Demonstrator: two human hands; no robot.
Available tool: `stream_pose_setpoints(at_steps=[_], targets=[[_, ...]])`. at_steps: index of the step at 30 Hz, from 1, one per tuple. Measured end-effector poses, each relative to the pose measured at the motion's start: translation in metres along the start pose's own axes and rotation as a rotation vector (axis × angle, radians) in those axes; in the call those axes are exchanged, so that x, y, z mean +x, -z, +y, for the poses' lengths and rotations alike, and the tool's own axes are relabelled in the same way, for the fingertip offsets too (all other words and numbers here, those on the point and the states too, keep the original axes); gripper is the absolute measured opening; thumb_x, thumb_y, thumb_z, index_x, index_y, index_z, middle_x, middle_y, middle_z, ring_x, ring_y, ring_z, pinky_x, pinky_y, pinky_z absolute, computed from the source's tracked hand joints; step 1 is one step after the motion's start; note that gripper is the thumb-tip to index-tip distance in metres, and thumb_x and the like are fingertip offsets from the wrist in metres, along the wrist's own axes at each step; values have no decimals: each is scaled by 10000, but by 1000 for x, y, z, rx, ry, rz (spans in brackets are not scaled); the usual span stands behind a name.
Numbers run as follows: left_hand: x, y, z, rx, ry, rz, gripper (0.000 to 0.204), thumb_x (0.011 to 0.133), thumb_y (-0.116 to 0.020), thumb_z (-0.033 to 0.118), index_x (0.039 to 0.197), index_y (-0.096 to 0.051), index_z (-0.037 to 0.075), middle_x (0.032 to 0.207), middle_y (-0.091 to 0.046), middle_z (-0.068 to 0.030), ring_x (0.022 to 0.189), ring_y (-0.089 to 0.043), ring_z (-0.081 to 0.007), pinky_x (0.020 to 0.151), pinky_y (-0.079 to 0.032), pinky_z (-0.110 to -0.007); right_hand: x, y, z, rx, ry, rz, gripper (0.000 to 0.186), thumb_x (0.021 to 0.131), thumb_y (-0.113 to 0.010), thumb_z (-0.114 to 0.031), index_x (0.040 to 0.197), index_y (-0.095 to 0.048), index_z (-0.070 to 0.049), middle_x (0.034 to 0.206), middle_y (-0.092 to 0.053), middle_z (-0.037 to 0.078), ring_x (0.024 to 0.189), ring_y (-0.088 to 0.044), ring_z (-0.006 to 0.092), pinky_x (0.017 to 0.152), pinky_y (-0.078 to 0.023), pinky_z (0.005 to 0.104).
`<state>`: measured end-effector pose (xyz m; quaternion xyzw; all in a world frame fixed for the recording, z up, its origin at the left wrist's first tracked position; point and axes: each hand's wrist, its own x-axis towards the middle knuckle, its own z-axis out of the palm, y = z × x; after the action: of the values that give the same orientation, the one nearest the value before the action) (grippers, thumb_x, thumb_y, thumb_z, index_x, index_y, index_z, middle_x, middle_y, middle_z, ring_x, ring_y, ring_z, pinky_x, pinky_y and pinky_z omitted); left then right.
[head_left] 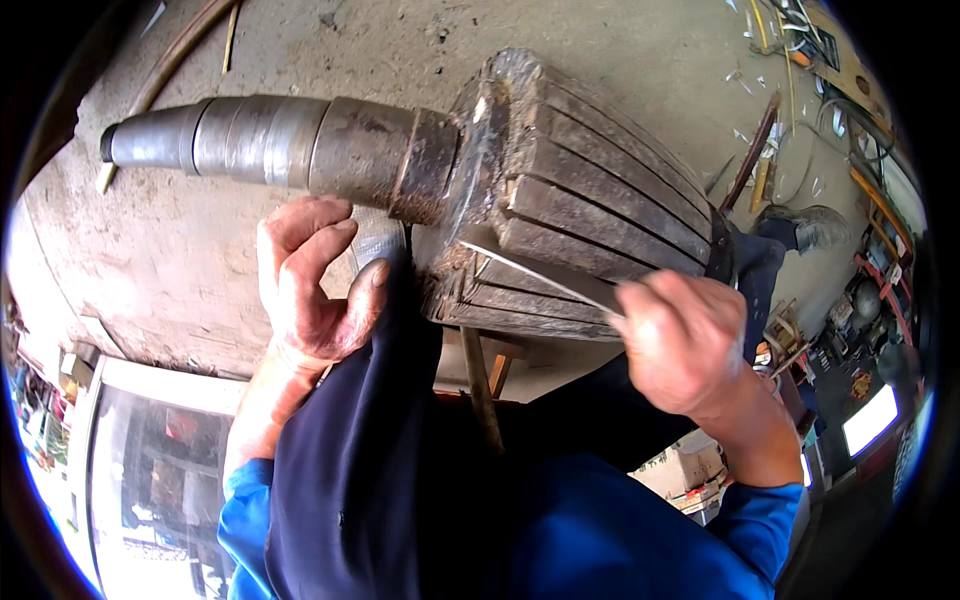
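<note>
Across the slotted rotor (605,205) lying just beyond the dark trousers (355,430) slants a thin metal blade (545,270) clamped in the right hand (685,340), while near the rotor's stepped shaft (270,140) the left hand (318,280) curls, thumb and fingers apart.

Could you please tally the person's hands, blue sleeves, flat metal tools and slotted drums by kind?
Left hand and right hand: 2
Left blue sleeve and right blue sleeve: 2
Flat metal tool: 1
Slotted drum: 1
Total: 6
</note>
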<state>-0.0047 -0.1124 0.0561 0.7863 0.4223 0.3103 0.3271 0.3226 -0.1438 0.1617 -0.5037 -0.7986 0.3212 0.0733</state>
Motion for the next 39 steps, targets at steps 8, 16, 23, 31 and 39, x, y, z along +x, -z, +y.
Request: stream_pose_setpoints(at_steps=[8, 16, 23, 31, 39], targets=[[-22, 25, -10, 59, 104, -32, 400, 868, -735, -26, 1233, -572, -43, 1192, -632, -256, 1065, -634, -377, 917, -533, -466, -52, 18, 14, 36, -87, 35, 258, 711, -771, -69, 917, -634, 5, 697, -513, 54, 507, -569, 194, 426, -465, 337], [-7, 10, 8, 1, 62, -58, 433, 855, -771, 69, 1231, -574, -15, 1184, -633, -249, 1067, -630, -380, 916, -531, -475, -4, 1, 3, 139, -16, 38, 159, 730, -712, -110, 838, -635, -23, 676, -472, 29, 500, -555, 170, 401, -433, 320], [-10, 17, 5, 3, 63, -138, 622, 886, -814, 454, 1225, -571, -7, 1148, -635, -232, 1033, -638, -367, 868, -550, -480, -66, 14, 26, 112, -80, 32, 155, 730, -696, -89, 852, -650, -5, 685, -487, 27, 504, -550, 155, 401, -431, 321], [5, 3, 12, -63, 65, -264, 787, 771, -866, 615, 1175, -608, -10, 1071, -674, -210, 943, -669, -349, 785, -573, -452, 3, -3, 5, 117, 6, 38, 146, 730, -678, -136, 853, -661, -59, 673, -476, 1, 502, -505, 118, 415, -392, 278], [21, -6, 7, -149, -6, -350, 807, 662, -904, 621, 1091, -664, -19, 994, -669, -157, 869, -672, -332, 758, -547, -435, -78, 26, 30, 1, -36, -90, 189, 744, -703, -36, 903, -642, 46, 723, -532, 80, 514, -533, 191, 433, -385, 332]])
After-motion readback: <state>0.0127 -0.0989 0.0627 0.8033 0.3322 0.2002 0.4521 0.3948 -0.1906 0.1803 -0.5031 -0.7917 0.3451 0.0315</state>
